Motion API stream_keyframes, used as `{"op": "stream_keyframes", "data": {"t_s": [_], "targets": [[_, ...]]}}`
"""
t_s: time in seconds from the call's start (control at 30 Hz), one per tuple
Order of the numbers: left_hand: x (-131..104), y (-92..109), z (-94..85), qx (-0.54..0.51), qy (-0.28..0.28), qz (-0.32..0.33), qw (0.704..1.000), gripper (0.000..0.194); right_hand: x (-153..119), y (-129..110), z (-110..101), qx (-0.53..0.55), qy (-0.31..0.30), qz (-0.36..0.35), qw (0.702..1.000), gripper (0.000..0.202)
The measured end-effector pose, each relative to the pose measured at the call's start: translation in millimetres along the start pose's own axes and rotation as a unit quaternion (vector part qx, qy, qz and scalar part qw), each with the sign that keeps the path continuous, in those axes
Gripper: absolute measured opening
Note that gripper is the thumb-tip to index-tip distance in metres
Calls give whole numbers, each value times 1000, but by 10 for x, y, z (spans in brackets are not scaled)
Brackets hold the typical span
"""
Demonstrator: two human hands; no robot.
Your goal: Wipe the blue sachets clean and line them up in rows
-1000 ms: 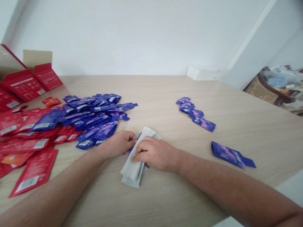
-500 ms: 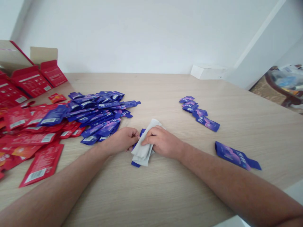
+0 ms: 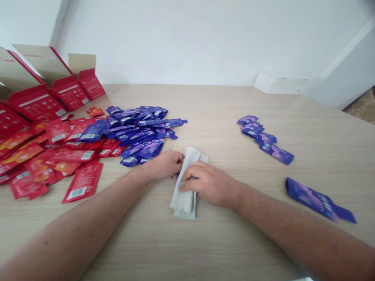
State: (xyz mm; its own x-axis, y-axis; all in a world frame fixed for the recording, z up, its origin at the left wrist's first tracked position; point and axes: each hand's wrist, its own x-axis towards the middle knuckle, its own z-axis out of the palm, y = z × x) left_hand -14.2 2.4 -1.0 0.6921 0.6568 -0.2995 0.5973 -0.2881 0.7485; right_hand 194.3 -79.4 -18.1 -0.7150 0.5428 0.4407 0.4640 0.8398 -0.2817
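A folded white cloth (image 3: 185, 191) lies over a blue packet, of which only a sliver shows beside my left fingers. My right hand (image 3: 206, 181) grips the cloth from the right, thumb and fingers bent on it. At the cloth's left edge, my left hand (image 3: 168, 164) pinches with curled fingers, seemingly on the mostly hidden packet. Left of the hands is a heap of blue packets (image 3: 137, 134). Several more blue packets (image 3: 277, 152) overlap in a slanting row at the right, and a single blue packet (image 3: 312, 198) lies nearer, beyond my right forearm.
Red packets (image 3: 83, 181) are spread over the table's left side. Opened red boxes (image 3: 68, 93) stand behind them at the back left. A white box (image 3: 281, 84) sits against the wall at the back right of the wooden table (image 3: 211, 117).
The view has shifted left, so the table items appear further right. The blue packet's lower end, visible below the cloth before, is now hidden. Both hands remain at the cloth.
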Motion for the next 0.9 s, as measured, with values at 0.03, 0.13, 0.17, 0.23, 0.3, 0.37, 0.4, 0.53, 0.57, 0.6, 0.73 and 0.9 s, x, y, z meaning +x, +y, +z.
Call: {"op": "stream_keyframes", "data": {"t_s": [0.03, 0.13, 0.17, 0.23, 0.3, 0.37, 0.4, 0.53, 0.57, 0.6, 0.73, 0.9], "targets": [[0, -3, -1, -1, -2, 1, 1000, 13, -2, 7, 5, -1, 6, 6, 1000, 29], [7, -26, 11, -25, 4, -16, 1000, 14, -21, 67, -4, 2, 51, 59, 997, 37], [11, -37, 17, -29, 5, -20, 999, 14, -27, 88, -12, 5, 54, 67, 996, 39], [20, -60, 26, -25, 3, -16, 1000, 14, -37, 120, -27, 13, 36, 55, 998, 39], [25, -70, 28, -14, 2, -10, 1000, 14, -43, 148, -44, 22, 17, 40, 999, 39], [24, -62, 23, -14, 1, -12, 1000, 14, -49, 177, -61, 25, 30, 57, 998, 40], [21, -53, 20, -18, 3, -15, 1000, 15, -50, 184, -66, 22, 41, 75, 996, 40], [0, -25, 21, -24, 23, -8, 999, 19, -18, 56, -11, -10, 39, 74, 996, 34], [-2, -26, 25, -24, 27, -6, 999, 20, -2, -8, 20, -10, 23, 48, 999, 30], [-4, -29, 27, -25, 29, -6, 999, 20, 15, -68, 50, -5, 4, 19, 1000, 27], [-25, 4, -21, -14, 66, -20, 998, 25, 32, -85, 32, 55, 16, -12, 998, 31], [-223, 308, -204, 194, 216, 9, 957, 20, -78, 305, -327, 24, 277, 188, 942, 31]]}}
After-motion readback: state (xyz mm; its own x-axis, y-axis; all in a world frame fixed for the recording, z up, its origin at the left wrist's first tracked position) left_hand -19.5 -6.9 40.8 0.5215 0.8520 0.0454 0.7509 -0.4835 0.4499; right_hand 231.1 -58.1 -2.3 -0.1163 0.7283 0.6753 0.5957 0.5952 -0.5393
